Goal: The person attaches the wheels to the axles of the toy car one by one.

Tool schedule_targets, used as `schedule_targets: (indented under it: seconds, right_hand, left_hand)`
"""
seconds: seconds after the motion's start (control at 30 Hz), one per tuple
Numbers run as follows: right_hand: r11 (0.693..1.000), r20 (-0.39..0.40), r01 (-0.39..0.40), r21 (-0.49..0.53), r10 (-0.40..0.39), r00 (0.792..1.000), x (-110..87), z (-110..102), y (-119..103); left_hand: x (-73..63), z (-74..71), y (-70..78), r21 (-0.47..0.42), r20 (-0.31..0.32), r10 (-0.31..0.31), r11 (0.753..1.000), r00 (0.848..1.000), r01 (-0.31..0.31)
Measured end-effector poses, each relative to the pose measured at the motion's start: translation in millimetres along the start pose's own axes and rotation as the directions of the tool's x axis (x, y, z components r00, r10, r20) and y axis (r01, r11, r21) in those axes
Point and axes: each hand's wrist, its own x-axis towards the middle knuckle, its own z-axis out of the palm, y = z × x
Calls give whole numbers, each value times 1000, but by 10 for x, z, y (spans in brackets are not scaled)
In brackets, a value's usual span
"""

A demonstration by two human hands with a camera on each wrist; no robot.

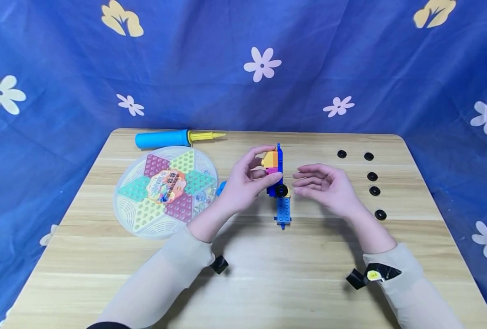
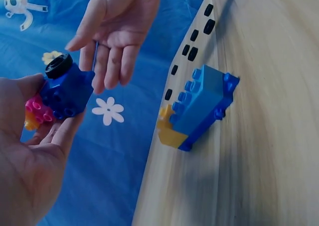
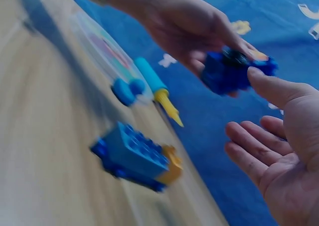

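My left hand (image 1: 243,185) grips a toy-brick build (image 1: 280,160), a dark blue base with orange and pink bricks on it. A black wheel (image 2: 59,66) is fitted on one side of that base. To the right, my right hand (image 1: 325,187) hangs in the air with relaxed fingers and an unfilled palm. In the right wrist view its thumb (image 3: 279,86) overlaps the blue base. Below the hands a second brick build (image 1: 283,210) stands on the table, a light blue studded brick and a yellow-orange brick (image 3: 171,166) on a dark blue base.
Several loose black wheels (image 1: 372,176) lie at the table's right side. At the left are a round Chinese checkers board (image 1: 124,217) and a blue pump (image 1: 161,139) with a yellow nozzle. A small blue object (image 3: 127,91) sits beside the board. A blue flowered cloth (image 1: 309,59) hangs behind the table.
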Motion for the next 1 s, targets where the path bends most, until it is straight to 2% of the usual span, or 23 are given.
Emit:
schedule_targets:
  seconds: [0.2,0.37,0.57,0.77,0.87,1.0]
  right_hand:
    - [992,-78,-19,-124,10,997,80,-372,-15]
    - [971,-191,-86,-221,43,981,148,-730,61]
    - [895,-342,-221,-387,83,936,235,-1064,273]
    - [810,-408,-354,-467,157,899,339,-1265,524]
    - [769,-414,-392,-505,183,892,396,-1326,652]
    - [727,-397,-385,-569,167,903,452,-1373,783]
  left_hand:
    - [-23,-56,-25,29,-5,-12,1000,1000,12]
    - [-43,-91,-67,39,-8,-15,999,1000,16]
    - [-69,-122,-86,60,-8,-20,998,1000,20]
    - [-109,-129,-72,101,-18,-36,994,999,38]
    - [-119,-136,-81,105,-20,-35,994,999,37]
    - [-122,-143,-97,103,-19,-19,994,1000,21]
